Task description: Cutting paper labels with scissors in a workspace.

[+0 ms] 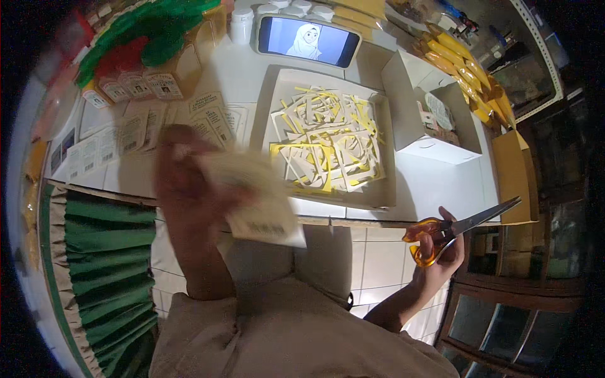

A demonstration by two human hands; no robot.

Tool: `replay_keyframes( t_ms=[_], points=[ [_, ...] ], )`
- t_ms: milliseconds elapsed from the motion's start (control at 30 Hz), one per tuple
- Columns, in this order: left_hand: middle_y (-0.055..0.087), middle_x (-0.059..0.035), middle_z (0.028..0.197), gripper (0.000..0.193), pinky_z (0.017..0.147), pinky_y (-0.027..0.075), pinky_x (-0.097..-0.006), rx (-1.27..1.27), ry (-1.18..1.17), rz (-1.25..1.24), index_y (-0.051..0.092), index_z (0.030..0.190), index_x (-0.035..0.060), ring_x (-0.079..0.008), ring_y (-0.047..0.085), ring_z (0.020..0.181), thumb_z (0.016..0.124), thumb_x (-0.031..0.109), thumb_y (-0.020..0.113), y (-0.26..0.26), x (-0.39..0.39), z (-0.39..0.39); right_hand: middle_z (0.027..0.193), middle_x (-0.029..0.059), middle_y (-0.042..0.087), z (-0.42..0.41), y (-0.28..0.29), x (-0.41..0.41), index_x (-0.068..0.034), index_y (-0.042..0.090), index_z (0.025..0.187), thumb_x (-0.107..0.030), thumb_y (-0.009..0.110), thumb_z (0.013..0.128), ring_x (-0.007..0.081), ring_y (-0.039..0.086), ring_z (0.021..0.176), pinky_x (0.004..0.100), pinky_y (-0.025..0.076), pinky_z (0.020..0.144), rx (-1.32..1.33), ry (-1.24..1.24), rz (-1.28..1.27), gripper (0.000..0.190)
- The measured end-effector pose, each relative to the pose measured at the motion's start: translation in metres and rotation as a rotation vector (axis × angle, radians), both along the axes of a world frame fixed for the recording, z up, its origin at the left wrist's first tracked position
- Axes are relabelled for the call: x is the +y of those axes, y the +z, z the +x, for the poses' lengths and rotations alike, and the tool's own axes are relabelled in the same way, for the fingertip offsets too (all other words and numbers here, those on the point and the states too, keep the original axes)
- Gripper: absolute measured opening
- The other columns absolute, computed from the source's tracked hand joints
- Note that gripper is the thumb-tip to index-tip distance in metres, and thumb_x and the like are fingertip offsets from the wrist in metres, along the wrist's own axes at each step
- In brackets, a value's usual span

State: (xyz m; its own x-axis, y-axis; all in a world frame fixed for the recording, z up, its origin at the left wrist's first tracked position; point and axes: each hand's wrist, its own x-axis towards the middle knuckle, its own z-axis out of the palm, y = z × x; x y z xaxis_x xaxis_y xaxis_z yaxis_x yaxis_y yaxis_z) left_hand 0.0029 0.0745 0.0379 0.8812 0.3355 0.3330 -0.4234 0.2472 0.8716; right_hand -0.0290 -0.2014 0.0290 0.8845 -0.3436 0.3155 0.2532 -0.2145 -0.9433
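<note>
My left hand point(189, 184) grips a printed paper label point(264, 203) above the table's front edge; both are blurred. At the right, my right hand point(439, 250) holds a pair of scissors point(453, 229) with amber handles. The blades point up and to the right, and they look closed or nearly so. Between the hands lies a shallow cardboard box point(385, 198) full of white and yellow paper offcuts point(331, 141). Several printed labels point(134, 132) lie spread on the table beyond my left hand, some overlapping.
A smartphone point(307, 41) with a lit screen leans behind the box, beside white plastic jars point(242, 26). An open white carton point(432, 137) stands to the right, near yellow packets point(463, 66). Labelled containers point(160, 85) stand at the back left. Green pleated cloth point(108, 264) hangs below the table.
</note>
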Motion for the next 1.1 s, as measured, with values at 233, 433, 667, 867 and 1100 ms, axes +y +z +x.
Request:
replay_keyframes(
  t_ms=[233, 433, 667, 867, 1100],
  points=[
    [0.057, -0.0104, 0.095, 0.03, 0.077, 0.042, -0.027, 0.121, -0.831, 0.369, 0.055, 0.095, 0.0014, -0.0174, 0.054, 0.09, 0.066, 0.002, 0.063, 0.009, -0.05, 0.003, 0.075, 0.0132, 0.058, -0.005, 0.011, 0.028, 0.01, 0.044, 0.102, -0.017, 0.075, 0.058, 0.02, 0.059, 0.067, 0.0276, 0.048, 0.06, 0.092, 0.222, 0.108, 0.06],
    [0.053, -0.0087, 0.107, 0.036, 0.082, 0.04, -0.0275, -0.053, -0.902, 0.463, 0.048, 0.108, 0.0001, -0.018, 0.051, 0.099, 0.073, 0.003, 0.057, 0.002, -0.053, 0.01, 0.089, 0.0104, 0.055, -0.003, -0.006, 0.033, 0.004, 0.047, 0.099, -0.02, 0.079, 0.052, 0.0157, 0.056, 0.077, 0.0264, 0.046, 0.067, 0.123, 0.249, 0.075, 0.062],
    [0.048, -0.0106, 0.112, 0.049, 0.076, 0.04, -0.0256, 0.072, -0.823, 0.326, 0.044, 0.11, -0.0028, -0.0126, 0.051, 0.093, 0.066, 0.003, 0.064, -0.004, -0.051, 0.006, 0.087, 0.0072, 0.051, 0.0, -0.015, 0.045, 0.002, 0.045, 0.095, -0.033, 0.081, 0.047, 0.0152, 0.054, 0.077, 0.0228, 0.045, 0.063, -0.026, 0.254, 0.163, 0.069],
    [0.046, -0.0103, 0.113, 0.056, 0.072, 0.041, -0.0239, 0.134, -0.805, 0.168, 0.037, 0.113, -0.0032, -0.0116, 0.054, 0.084, 0.064, -0.001, 0.065, -0.004, -0.045, 0.003, 0.091, 0.0139, 0.053, 0.004, 0.007, 0.043, 0.001, 0.045, 0.099, -0.008, 0.073, 0.057, 0.0171, 0.055, 0.072, 0.0283, 0.047, 0.063, 0.143, 0.296, 0.277, 0.052],
    [0.047, -0.0083, 0.112, 0.06, 0.066, 0.042, -0.0208, 0.12, -0.746, 0.312, 0.035, 0.115, 0.0, -0.0106, 0.055, 0.081, 0.064, -0.003, 0.065, -0.009, -0.046, 0.003, 0.093, 0.0124, 0.051, 0.007, -0.008, 0.045, 0.0, 0.044, 0.1, 0.004, 0.069, 0.056, 0.02, 0.056, 0.078, 0.0299, 0.048, 0.067, -0.042, 0.327, 0.05, 0.051]
  ],
)
